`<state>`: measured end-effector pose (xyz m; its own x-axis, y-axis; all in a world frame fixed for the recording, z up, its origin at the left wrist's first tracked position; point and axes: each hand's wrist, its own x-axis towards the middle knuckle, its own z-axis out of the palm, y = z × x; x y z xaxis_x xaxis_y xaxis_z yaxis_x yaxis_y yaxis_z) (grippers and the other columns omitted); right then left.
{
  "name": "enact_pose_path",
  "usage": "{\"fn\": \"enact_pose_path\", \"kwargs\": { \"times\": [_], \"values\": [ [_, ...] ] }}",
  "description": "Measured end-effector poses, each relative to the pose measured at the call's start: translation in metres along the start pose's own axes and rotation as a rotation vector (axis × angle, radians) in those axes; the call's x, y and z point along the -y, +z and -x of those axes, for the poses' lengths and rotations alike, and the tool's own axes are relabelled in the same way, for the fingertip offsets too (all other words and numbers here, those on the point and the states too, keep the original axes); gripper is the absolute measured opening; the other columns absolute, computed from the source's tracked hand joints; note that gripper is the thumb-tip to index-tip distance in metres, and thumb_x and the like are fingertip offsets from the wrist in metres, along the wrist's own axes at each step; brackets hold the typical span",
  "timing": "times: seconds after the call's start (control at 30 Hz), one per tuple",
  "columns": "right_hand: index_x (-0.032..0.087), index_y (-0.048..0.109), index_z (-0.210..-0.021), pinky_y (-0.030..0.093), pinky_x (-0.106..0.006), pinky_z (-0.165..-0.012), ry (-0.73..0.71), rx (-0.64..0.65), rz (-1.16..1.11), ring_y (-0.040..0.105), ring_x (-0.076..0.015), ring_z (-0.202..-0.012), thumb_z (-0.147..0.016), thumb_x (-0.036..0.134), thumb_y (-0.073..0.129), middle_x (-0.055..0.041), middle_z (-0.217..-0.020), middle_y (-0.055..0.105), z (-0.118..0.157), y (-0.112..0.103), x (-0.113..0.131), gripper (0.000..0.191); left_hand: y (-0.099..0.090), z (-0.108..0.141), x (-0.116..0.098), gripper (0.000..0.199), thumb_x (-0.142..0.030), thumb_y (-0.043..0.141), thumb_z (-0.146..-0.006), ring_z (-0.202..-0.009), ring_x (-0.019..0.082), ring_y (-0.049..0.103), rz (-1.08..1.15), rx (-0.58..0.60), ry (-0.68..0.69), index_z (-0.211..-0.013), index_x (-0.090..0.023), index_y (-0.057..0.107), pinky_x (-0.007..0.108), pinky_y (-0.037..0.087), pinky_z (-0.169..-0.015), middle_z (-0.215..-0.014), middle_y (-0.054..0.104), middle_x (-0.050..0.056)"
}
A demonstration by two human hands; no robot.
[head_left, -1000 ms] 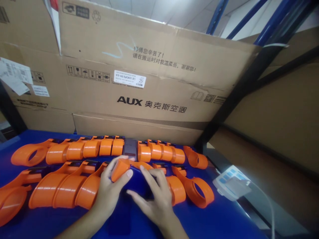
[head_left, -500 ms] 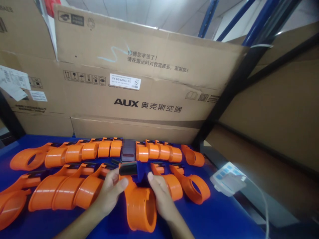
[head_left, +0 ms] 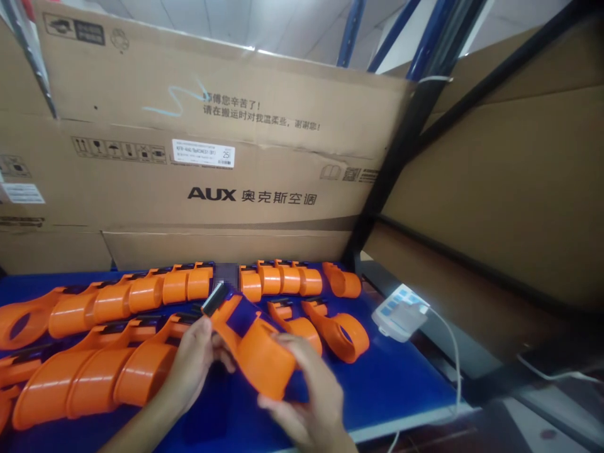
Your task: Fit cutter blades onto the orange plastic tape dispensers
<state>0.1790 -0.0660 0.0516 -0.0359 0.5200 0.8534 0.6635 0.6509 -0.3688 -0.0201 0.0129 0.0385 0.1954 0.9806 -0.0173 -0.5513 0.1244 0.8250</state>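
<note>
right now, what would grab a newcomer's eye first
Likely the shiny orange plastic ring-shaped piece held in the left hand and right hand, low in the centre. Similar orange plastic pieces line the blue tabletop in two rows. Behind them rises a wide brown cardboard panel printed AUX.

From here I see AUX-printed cardboard (head_left: 264,148) standing behind, a dark post (head_left: 394,165) by its right edge, and a white corded device (head_left: 395,322).
</note>
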Motion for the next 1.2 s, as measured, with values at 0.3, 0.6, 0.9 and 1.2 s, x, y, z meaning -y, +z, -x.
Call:
{"fn": "enact_pose_path", "kwargs": {
  "times": [0.3,0.6,0.9,1.2],
  "values": [
    [0.017,0.071,-0.112,0.055,-0.037,-0.069,0.685,-0.268,0.604,0.072,-0.0278,-0.070,-0.088,0.069,0.057,-0.0080,-0.075,0.075,-0.054,-0.118,-0.043,0.059,-0.008,-0.003,0.000,0.037,-0.051,0.057,-0.099,-0.061,0.017,0.064,-0.257,0.215,-0.007,-0.118,-0.020,0.066,0.025,0.049,-0.049,-0.079,0.063,0.001],
    [0.022,0.071,-0.117,0.051,-0.043,-0.070,0.987,0.193,0.832,0.073,-0.0383,-0.078,-0.089,0.073,0.040,-0.0103,-0.073,0.074,-0.034,-0.130,-0.076,0.066,-0.004,-0.001,-0.002,0.028,-0.048,0.056,-0.100,-0.060,0.015,0.062,-0.310,0.227,0.004,-0.104,-0.021,0.063,0.024,0.046,-0.051,-0.077,0.062,0.000],
    [0.022,0.068,-0.130,0.054,-0.048,-0.082,1.004,0.398,0.900,0.074,-0.0421,-0.098,-0.091,0.073,0.037,-0.0165,-0.097,0.078,-0.040,-0.119,-0.071,0.071,-0.001,0.002,-0.003,0.025,-0.047,0.056,-0.100,-0.055,0.012,0.059,-0.314,0.227,0.010,-0.103,-0.023,0.063,0.021,0.039,-0.046,-0.076,0.061,-0.002],
    [0.022,0.063,-0.137,0.053,-0.045,-0.089,0.792,0.411,0.954,0.067,-0.0373,-0.116,-0.100,0.062,0.036,-0.0175,-0.121,0.074,-0.107,-0.112,-0.107,0.061,0.001,0.001,-0.007,0.026,-0.047,0.059,-0.098,-0.053,0.011,0.057,-0.314,0.216,0.019,-0.102,-0.022,0.065,0.021,0.037,-0.045,-0.075,0.062,-0.001]
  ]
}}
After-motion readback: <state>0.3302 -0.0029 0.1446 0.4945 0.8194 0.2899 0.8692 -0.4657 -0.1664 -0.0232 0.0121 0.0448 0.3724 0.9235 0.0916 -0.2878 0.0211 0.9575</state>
